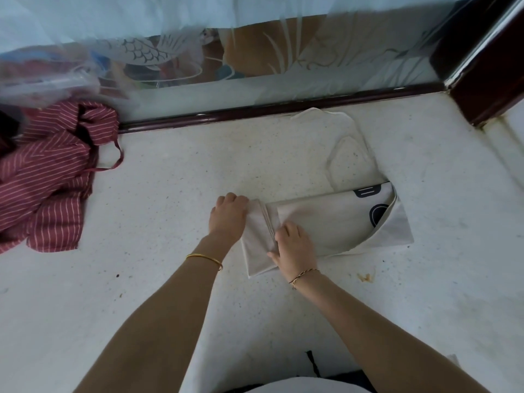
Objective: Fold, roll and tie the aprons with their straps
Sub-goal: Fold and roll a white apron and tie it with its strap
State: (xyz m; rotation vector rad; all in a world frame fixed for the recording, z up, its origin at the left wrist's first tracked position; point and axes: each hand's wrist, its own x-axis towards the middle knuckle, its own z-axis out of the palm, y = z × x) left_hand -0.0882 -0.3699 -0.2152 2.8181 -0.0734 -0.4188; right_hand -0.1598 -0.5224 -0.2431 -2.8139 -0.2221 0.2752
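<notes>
A cream apron [334, 225] with dark printed shapes lies folded into a long band on the white speckled counter [158, 199]. Its cream strap [348, 148] loops away toward the back edge. My left hand [228, 215] grips the band's left end, fingers curled over the turned-up fold. My right hand [293, 245] grips the same folded edge a little nearer to me, thumb spread on the cloth. A red apron with thin white stripes [48, 182] lies crumpled at the far left, its strap trailing onto the counter.
A dark wooden rail [255, 113] runs along the back under a frosted glass panel with fish patterns. A clear plastic bag [48, 78] sits at the back left. A dark wooden post [487, 66] stands at the back right. Small crumbs [365, 277] lie right of the apron.
</notes>
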